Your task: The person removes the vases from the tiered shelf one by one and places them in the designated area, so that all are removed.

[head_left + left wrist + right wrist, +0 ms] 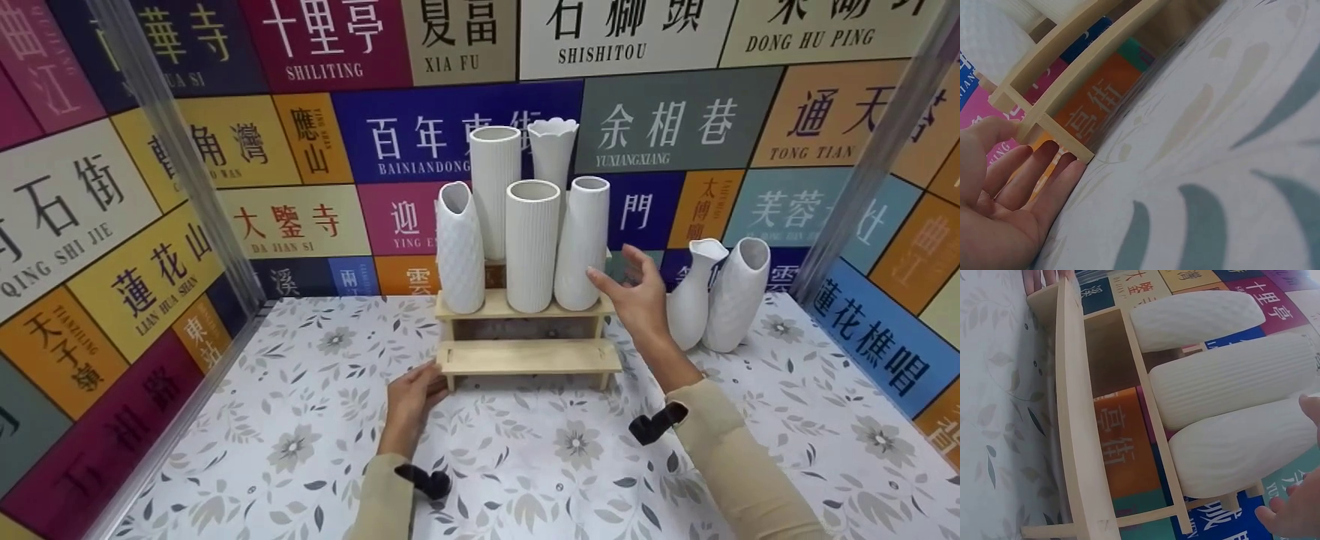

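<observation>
A pale wooden stepped stand (529,357) holds several white vases. On its middle step stand a diamond-textured vase with a slanted mouth (460,251), a ribbed cylinder vase (532,247) and a smoother vase with a wavy surface (584,247). Behind them rise a tall ribbed vase (495,191) and a scalloped-rim vase (553,146). My left hand (412,390) grips the lower step's left end, thumb at the board and fingers by the leg (1066,138). My right hand (636,289) has its thumb at the wavy vase's side, its other fingers spread away from it.
Right of the stand, a flared-neck white vase (694,296) and a textured slanted-mouth vase (739,296) stand close together on the flower-patterned tabletop (510,465). A wall of coloured place-name signs (679,124) rises behind, with metal posts (199,157) at both sides.
</observation>
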Motion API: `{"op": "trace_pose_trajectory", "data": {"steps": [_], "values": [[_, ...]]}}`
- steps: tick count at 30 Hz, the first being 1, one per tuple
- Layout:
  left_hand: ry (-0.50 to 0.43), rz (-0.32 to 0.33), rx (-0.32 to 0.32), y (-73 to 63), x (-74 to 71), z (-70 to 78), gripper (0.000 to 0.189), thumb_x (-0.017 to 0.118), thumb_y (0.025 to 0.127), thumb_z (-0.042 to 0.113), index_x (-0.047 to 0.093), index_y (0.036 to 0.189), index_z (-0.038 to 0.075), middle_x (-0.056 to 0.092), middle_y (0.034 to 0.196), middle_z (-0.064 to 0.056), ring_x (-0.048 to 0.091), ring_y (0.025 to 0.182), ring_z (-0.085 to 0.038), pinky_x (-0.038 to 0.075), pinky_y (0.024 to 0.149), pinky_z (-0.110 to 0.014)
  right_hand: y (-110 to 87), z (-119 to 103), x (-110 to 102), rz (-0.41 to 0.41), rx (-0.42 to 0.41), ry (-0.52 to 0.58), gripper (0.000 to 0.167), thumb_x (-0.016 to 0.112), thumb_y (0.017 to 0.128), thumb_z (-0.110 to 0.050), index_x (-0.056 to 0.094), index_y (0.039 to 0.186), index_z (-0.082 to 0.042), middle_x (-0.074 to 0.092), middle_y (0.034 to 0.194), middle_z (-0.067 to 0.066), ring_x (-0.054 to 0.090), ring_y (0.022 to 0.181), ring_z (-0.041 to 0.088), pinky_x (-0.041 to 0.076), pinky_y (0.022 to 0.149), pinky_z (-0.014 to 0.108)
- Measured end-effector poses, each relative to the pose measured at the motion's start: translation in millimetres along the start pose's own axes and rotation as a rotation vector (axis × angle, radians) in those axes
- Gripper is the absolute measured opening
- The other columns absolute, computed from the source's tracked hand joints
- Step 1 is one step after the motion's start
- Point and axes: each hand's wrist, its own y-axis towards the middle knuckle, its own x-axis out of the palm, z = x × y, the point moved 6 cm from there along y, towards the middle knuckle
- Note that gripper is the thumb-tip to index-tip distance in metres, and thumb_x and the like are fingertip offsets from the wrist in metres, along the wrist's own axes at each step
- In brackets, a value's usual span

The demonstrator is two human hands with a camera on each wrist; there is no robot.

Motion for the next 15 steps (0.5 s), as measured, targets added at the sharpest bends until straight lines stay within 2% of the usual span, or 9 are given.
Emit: {"op": "trace_pose_trajectory", "data": {"steps": [7,15], "values": [[0.006,-0.01,0.029,-1.6,2.7,0.7,0.045,0.077,0.089,0.021,0.066,0.129,0.002,0.073,0.117,-0.02,0.074,0.101,-0.025,0.064,0.087,-0.032,7.1,4,11,-0.02,0.002,-0.033,0.084,0.078,0.086,-0.04,0.036,0.153,-0.011,0.041,0.158,0.009,0.036,0.146,0.028,0.034,0.123,0.043],[0.026,0.008,0.031,-1.4,1.4,0.1,0.04,0.068,0.095,0.023,0.066,0.13,0.004,0.073,0.116,-0.019,0.074,0.1,-0.023,0.064,0.085,-0.031,9.9,7,19,-0.034,0.091,0.033,0.086,0.079,0.085,-0.04,0.035,0.154,-0.013,0.041,0.157,0.009,0.04,0.142,0.025,0.043,0.115,0.041]]}}
